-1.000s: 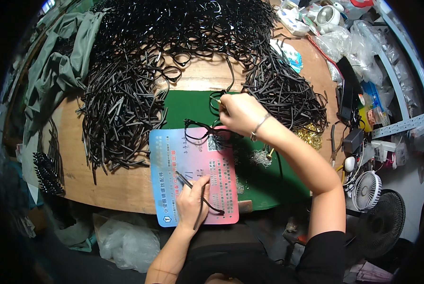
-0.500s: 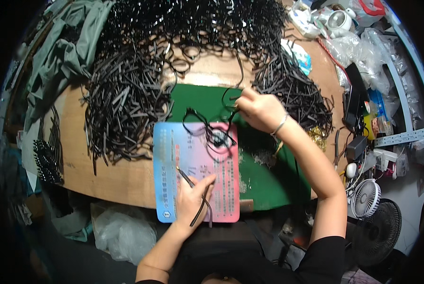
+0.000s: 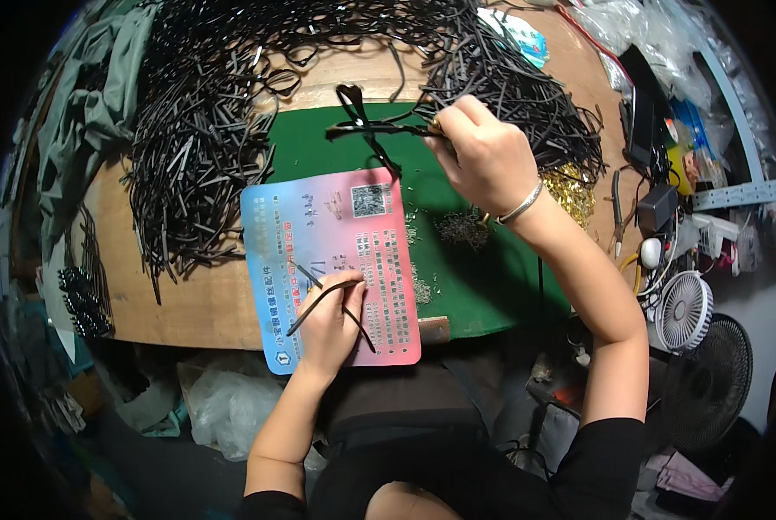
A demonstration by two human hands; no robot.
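My left hand [image 3: 332, 319] rests on a pink and blue printed card [image 3: 319, 225] near the table's front edge, pinching thin black eyeglass temple arms [image 3: 319, 297]. My right hand [image 3: 485, 156], with a silver bracelet on the wrist, is raised over the green mat [image 3: 492, 277] and grips a black eyeglass frame [image 3: 366, 126] by its right end; the frame hangs above the card's top edge. A small heap of tiny metal screws [image 3: 462, 227] lies on the mat just below my right wrist.
Large piles of black temple arms [image 3: 189, 156] cover the back and left of the wooden table [image 3: 197, 303]; another pile [image 3: 527, 95] lies behind my right hand. Gold-coloured parts [image 3: 570, 195], pliers, chargers and a small white fan [image 3: 684, 308] crowd the right side.
My right hand has lifted the black frame up and away from the card toward the back. My left hand has stayed on the card with its temple arms.
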